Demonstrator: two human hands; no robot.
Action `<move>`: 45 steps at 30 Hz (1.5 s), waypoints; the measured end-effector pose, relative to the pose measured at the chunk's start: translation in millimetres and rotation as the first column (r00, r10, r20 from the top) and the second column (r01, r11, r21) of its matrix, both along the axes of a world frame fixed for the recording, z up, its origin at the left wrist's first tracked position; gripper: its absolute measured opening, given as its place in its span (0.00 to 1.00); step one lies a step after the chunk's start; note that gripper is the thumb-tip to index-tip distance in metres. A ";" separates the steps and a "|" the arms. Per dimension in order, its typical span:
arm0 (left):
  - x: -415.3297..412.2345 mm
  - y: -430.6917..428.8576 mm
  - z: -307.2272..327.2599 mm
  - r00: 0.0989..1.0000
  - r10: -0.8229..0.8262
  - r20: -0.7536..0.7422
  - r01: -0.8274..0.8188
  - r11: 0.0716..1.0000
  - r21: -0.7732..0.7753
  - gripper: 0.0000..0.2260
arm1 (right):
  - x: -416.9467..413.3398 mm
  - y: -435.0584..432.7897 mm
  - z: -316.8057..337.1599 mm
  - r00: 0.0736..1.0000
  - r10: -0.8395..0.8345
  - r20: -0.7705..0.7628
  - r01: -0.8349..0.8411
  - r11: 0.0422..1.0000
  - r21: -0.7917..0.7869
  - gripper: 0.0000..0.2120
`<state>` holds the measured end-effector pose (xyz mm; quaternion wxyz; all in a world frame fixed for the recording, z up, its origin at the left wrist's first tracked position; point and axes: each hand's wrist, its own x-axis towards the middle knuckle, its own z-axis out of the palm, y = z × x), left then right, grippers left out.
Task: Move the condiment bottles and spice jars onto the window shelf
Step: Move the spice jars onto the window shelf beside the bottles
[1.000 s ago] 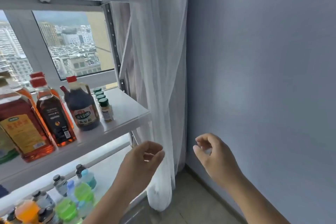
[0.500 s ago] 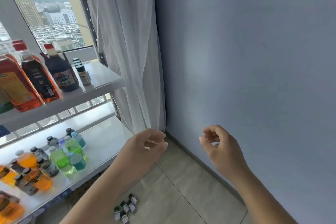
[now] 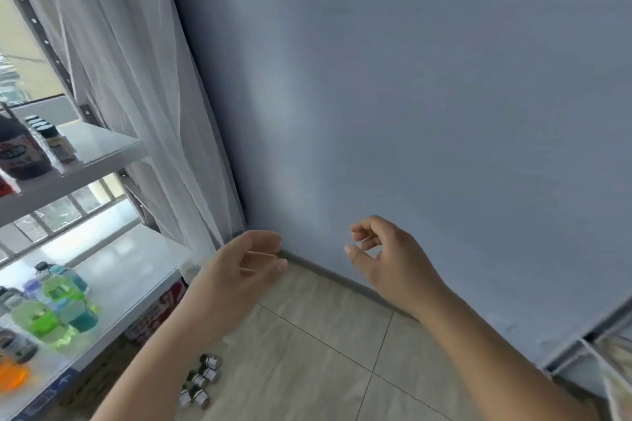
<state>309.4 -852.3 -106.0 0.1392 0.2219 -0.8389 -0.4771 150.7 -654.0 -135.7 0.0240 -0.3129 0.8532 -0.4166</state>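
- Both hands are empty. The left hand (image 3: 239, 270) has its fingers (image 3: 270, 255) loosely curled and parted around nothing; the right hand (image 3: 386, 260) is likewise half-open, thumb and forefinger apart with only air between them.
- The small jars (image 3: 200, 381) lie in a cluster on the floor (image 3: 307, 352), low down, below and a little left of the left hand and well apart from both sets of fingers. Neither hand is reaching down to them yet.
- The window shelf (image 3: 99, 150) is off to the left with a dark bottle (image 3: 20, 154) and a row of green-capped spice jars (image 3: 54, 140) standing near its front edge.
- Risk, as I judge it: the jars on the floor lie on their sides, close together, so scooping several at once could send one rolling away under the lower shelf (image 3: 130, 284).
- The curtain (image 3: 136, 113) hangs right beside the shelf end; a hand carrying jars up could snag it.
- The shelf's front edge is crowded, so a careless placement could knock the standing jars off.
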 end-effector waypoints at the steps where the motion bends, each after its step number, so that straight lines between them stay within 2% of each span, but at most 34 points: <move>1: 6.5 11.8 -2.5 1.000 -0.015 0.000 0.015 1.000 0.003 0.11 | 8.5 13.4 0.0 1.000 -0.009 -0.003 0.009 1.000 0.004 0.12; 9: 28.5 100.0 -3.4 0.993 -0.118 -0.010 0.117 0.991 -0.059 0.13 | 47.2 116.8 -1.3 0.997 -0.070 -0.023 0.071 0.997 0.006 0.21; 15: 5.3 180.0 2.5 0.983 -0.184 -0.024 0.182 0.981 -0.074 0.15 | 42.2 207.1 -0.9 0.993 -0.110 -0.036 0.110 0.994 0.006 0.26; 28: -73.7 422.3 1.1 0.928 -0.367 -0.059 0.362 0.928 -0.085 0.17 | 8.8 462.9 7.2 0.965 -0.261 0.038 0.260 0.965 0.017 0.23; 38: -114.0 475.4 8.5 0.894 -0.447 -0.030 0.442 0.892 -0.097 0.15 | -6.6 524.2 6.0 0.931 -0.364 0.042 0.364 0.932 0.008 0.21; 45: -139.1 518.8 14.6 0.863 -0.490 -0.120 0.480 0.871 -0.106 0.13 | -21.9 564.8 -3.1 0.905 -0.423 0.041 0.423 0.906 -0.001 0.19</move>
